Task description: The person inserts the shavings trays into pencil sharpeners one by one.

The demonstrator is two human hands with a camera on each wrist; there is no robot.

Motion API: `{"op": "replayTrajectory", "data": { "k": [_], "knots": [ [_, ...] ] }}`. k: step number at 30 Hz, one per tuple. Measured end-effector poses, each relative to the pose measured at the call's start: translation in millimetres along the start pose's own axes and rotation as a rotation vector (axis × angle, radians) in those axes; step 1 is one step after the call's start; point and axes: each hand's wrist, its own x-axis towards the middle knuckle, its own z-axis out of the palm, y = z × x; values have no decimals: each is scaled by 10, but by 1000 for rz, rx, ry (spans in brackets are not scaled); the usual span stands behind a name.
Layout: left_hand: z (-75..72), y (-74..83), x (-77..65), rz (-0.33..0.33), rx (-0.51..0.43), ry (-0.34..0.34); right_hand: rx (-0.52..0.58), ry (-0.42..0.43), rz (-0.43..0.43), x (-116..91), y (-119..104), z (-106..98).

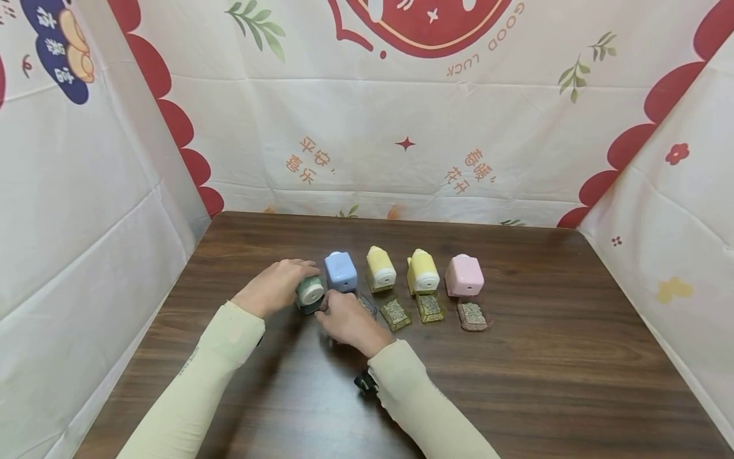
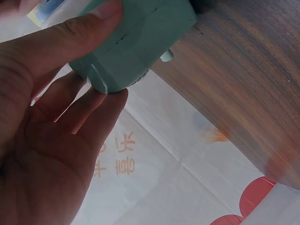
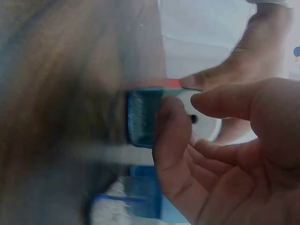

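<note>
My left hand point(image 1: 279, 288) holds a green pencil sharpener point(image 2: 140, 42) at the left end of a row. The thumb lies along one side and the other fingers reach underneath. My right hand point(image 1: 351, 322) is in front of it, thumb and index finger bent and apart, close to the white round face point(image 3: 206, 124) with its dark pencil hole. In the right wrist view the index finger overlaps the sharpener's see-through green shavings drawer point(image 3: 144, 117). A blue pencil sharpener point(image 1: 341, 271) stands just right of the green one; its drawer point(image 1: 367, 305), partly hidden by my right hand, holds pale shavings.
Two yellow sharpeners point(image 1: 381, 269) and a pink sharpener point(image 1: 464, 275) continue the row. Before them lie two yellowish drawers point(image 1: 395, 313) and a pinkish drawer point(image 1: 473, 316), filled with grey shavings. Printed cloth point(image 1: 367, 115) walls the brown table point(image 1: 550, 357) at back and sides.
</note>
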Motion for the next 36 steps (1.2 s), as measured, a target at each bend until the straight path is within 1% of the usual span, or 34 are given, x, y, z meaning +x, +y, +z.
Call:
{"op": "replayTrajectory", "data": {
  "k": [3,5,8,17,28,36],
  "knots": [
    [1,3,-2,-8,0,-2,59,-86,7,19,36,75],
    [1,6,-3,-6,3,-1,86,-113,8,31,52,114],
    [8,6,-1,-1,8,0,121,-132,11,51,70,158],
    [8,1,-4,-3,8,7,190,-150,-8,108,123,214],
    [17,3,-5,-9,2,7,229,-159,-12,110,108,211],
    [9,9,-3,-15,11,-14,249,-148,-3,123,110,227]
  ]
}}
